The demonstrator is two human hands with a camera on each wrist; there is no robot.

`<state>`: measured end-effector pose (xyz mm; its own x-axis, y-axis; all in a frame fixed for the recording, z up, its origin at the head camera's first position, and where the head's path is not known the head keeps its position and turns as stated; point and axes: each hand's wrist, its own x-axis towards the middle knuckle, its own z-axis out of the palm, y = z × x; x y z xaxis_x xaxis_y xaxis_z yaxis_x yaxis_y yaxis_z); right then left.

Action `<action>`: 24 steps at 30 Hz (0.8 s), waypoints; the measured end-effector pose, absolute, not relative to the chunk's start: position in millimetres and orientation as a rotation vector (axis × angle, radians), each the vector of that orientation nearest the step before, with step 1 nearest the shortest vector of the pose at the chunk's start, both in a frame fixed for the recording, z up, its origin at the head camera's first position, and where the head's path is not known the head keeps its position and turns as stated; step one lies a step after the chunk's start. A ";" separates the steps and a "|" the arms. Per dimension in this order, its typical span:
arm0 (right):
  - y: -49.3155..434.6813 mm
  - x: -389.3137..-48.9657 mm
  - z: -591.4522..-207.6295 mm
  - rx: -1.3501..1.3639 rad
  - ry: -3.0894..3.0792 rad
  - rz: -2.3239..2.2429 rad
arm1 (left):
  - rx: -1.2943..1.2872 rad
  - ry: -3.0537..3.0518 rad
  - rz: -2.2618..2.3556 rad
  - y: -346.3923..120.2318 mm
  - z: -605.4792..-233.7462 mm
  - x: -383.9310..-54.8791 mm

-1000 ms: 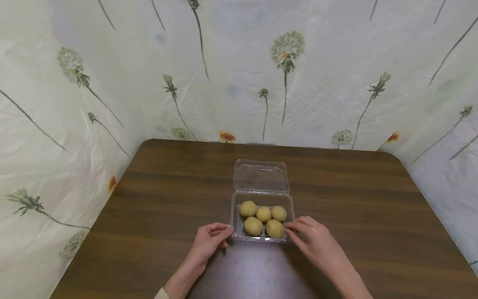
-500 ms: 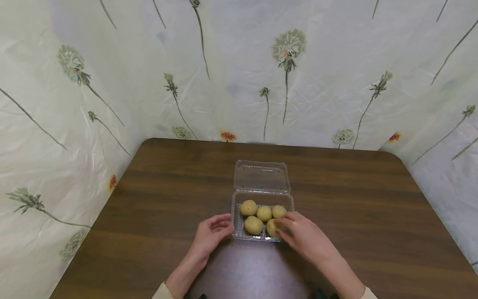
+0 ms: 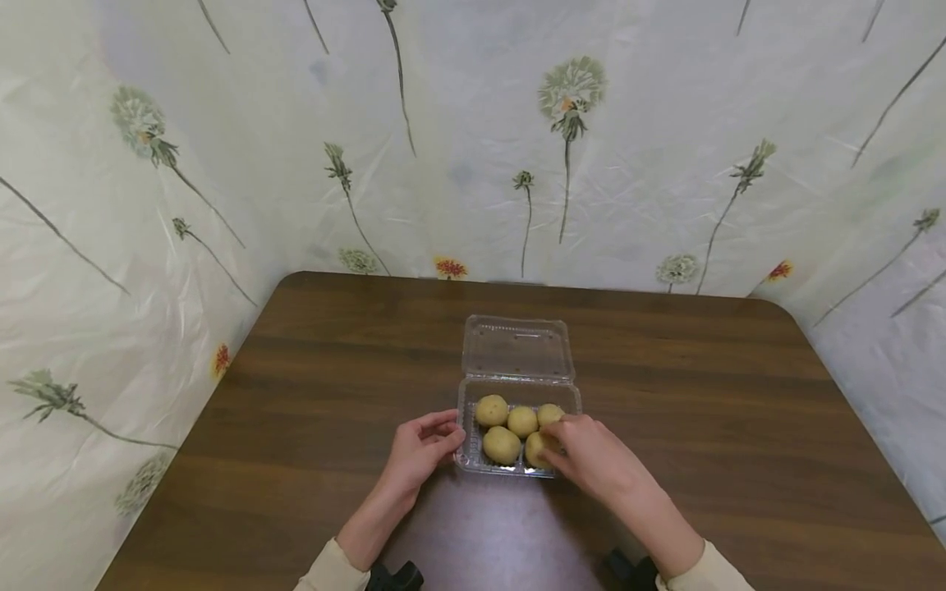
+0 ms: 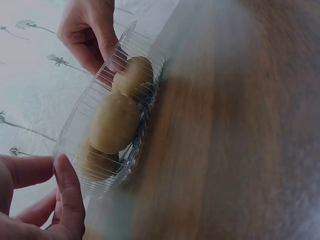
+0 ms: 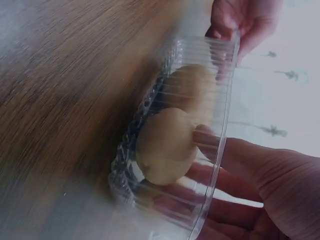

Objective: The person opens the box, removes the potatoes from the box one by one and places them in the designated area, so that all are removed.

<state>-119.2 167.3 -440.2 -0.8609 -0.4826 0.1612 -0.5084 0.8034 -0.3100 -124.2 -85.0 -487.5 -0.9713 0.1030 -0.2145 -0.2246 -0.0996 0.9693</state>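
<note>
A clear plastic clamshell container (image 3: 466, 394) lies on the table with its lid (image 3: 517, 349) folded back. Several yellowish potatoes (image 3: 502, 446) sit inside it. My left hand (image 3: 415, 451) pinches the container's left rim between thumb and fingers, seen also in the left wrist view. My right hand (image 3: 594, 455) reaches over the right side into the container and holds the front right potato (image 5: 167, 145), thumb on one side and fingers on the other. That potato is partly hidden by the hand in the head view, and still sits low in the container.
The dark wooden table (image 3: 355, 353) has rounded far corners. A pale curtain (image 3: 458, 164) with dandelion prints hangs behind it and along both sides. Dark wrist straps (image 3: 395, 577) show at the bottom edge.
My right hand has moved left from the container's right edge onto the front right potato. The left hand has slid slightly farther up the left rim.
</note>
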 end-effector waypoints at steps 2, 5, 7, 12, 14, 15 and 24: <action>165.4 -120.5 -438.7 0.790 -2.940 0.563 | -0.135 1.941 2.175 -85.0 -487.4 -124.3; 163.1 -122.3 -437.6 0.779 -2.988 0.619 | -0.137 1.943 2.169 -85.5 -487.0 -123.6; 162.7 -123.8 -437.6 0.776 -3.004 0.633 | -0.137 1.937 2.170 -85.6 -486.8 -123.7; 164.9 -126.9 -437.5 0.787 -3.039 0.660 | -0.141 1.921 2.185 -84.6 -486.8 -124.9; 166.2 -127.8 -437.8 0.812 -3.038 0.676 | -0.143 1.917 2.190 -84.2 -487.0 -125.0; 166.8 -128.2 -438.1 0.828 -3.036 0.687 | -0.143 1.914 2.194 -84.1 -486.8 -124.7; 169.0 -131.0 -442.2 0.835 -3.006 0.802 | -0.137 1.905 2.202 -83.1 -485.0 -123.1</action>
<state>-131.0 169.0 -442.2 -0.8627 -0.5028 0.0546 -0.4632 0.7422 -0.4844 -123.1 -83.1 -485.0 -0.9701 0.1087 -0.2169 -0.2303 -0.1310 0.9643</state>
